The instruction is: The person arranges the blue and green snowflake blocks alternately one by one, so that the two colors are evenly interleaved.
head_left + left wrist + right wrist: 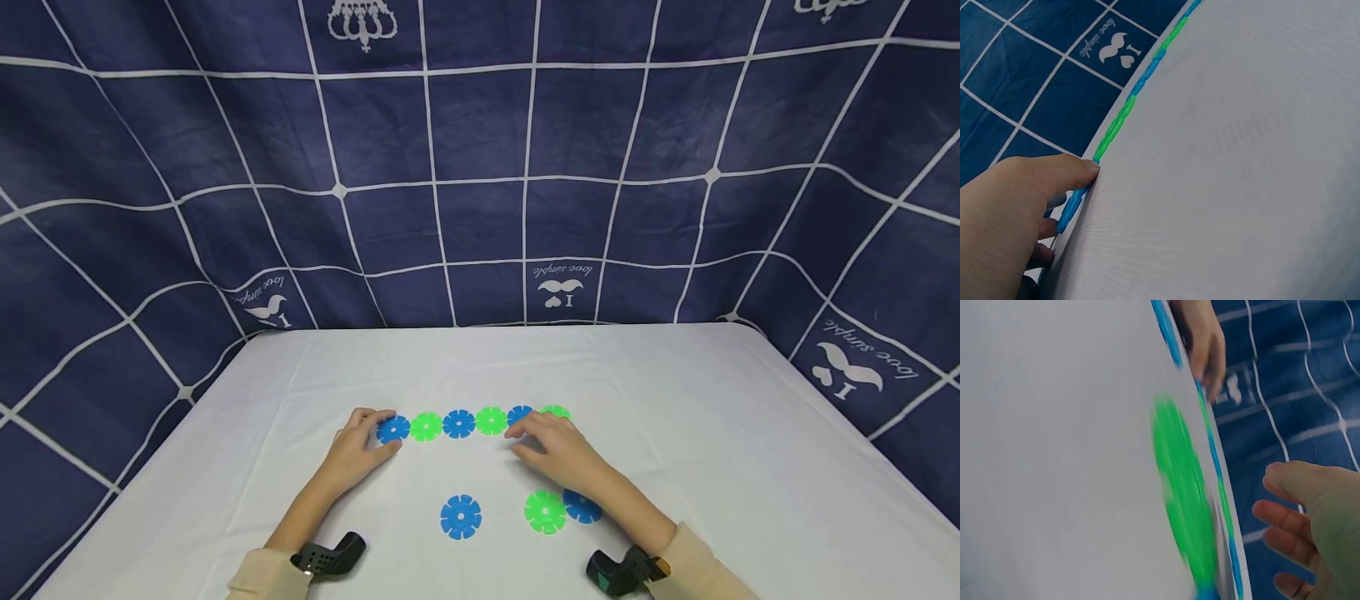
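A row of touching notched discs, blue and green in turn, lies flat across the table. My left hand (354, 454) is at the row's left end, thumb and fingers round the edges of the end blue disc (393, 429); in the left wrist view the thumb of my left hand (1016, 206) touches that disc (1071, 209). Over the right part of the row hovers my right hand (558, 450), fingers apart and slightly bent, holding nothing. It partly covers a blue disc (519, 413) and the end green disc (557, 411). The right wrist view shows my right hand (1322, 519) with its fingers spread.
Nearer the front lie a single blue disc (461, 517) and a green disc (545, 512) beside another blue disc (582, 506), which my right forearm partly covers. A white cloth covers the table (262, 400). Behind it hangs a dark blue curtain (480, 217) with white lines.
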The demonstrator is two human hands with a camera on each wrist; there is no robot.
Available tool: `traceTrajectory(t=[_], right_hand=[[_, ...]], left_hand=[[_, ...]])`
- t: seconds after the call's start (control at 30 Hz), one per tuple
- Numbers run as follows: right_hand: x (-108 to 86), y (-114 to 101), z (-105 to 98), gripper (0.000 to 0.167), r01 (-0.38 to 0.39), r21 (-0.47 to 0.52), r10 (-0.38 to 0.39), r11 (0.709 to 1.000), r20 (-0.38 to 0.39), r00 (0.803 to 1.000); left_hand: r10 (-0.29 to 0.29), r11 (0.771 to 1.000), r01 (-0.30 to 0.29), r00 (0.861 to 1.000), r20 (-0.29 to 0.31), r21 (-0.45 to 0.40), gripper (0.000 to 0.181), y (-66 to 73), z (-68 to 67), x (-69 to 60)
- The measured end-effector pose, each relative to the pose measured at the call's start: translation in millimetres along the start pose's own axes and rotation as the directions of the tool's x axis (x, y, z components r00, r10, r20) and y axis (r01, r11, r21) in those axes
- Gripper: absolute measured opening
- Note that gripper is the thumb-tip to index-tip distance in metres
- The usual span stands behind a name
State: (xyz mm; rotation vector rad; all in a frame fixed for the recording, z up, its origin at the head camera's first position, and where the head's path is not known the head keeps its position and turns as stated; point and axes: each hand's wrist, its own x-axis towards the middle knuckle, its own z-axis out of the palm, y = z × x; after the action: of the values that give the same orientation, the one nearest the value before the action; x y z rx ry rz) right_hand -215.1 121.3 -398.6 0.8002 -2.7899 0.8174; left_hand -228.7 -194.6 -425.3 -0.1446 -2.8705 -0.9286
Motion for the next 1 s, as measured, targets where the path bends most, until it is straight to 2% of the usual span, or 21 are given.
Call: traceTrajectory(t=[0.17, 0.37, 0.5, 0.77, 1.0], right_hand=[[-6.1, -23, 19, 0.021, 0.024, 0.171, -0.046, 0.985, 0.128, 0.991], [-11.5, -33, 35, 0.030, 0.033, 0.313, -0.093, 0.949, 0.179, 0.980], [-12.8, -33, 39, 0.034, 0.058, 0.287, -0.116, 0.956, 0.190, 0.975], [-14.4, -31, 40, 0.041, 0.122, 0.166, -0.157, 0.978, 0.216, 0.964], [-13.8, -30, 41, 0.031, 0.139, 0.161, -0.173, 0.977, 0.218, 0.960]], left_hand=[[0.005, 1.000, -0.005, 1.000, 0.000, 0.002, 0.051, -0.7, 0.4, 0.2], [0.007, 1.000, -0.007, 1.000, -0.003, 0.006, 0.051, -0.3, 0.6, 0.0], [0.003, 1.000, -0.003, 1.000, -0.007, 0.006, 0.051, 0.0, 0.1, -0.7], [0.003, 1.000, -0.003, 1.000, -0.009, 0.017, 0.052, -0.2, 1.1, 0.8], [0.004, 1.000, -0.004, 1.000, -0.004, 0.020, 0.052, -0.6, 0.7, 0.3]])
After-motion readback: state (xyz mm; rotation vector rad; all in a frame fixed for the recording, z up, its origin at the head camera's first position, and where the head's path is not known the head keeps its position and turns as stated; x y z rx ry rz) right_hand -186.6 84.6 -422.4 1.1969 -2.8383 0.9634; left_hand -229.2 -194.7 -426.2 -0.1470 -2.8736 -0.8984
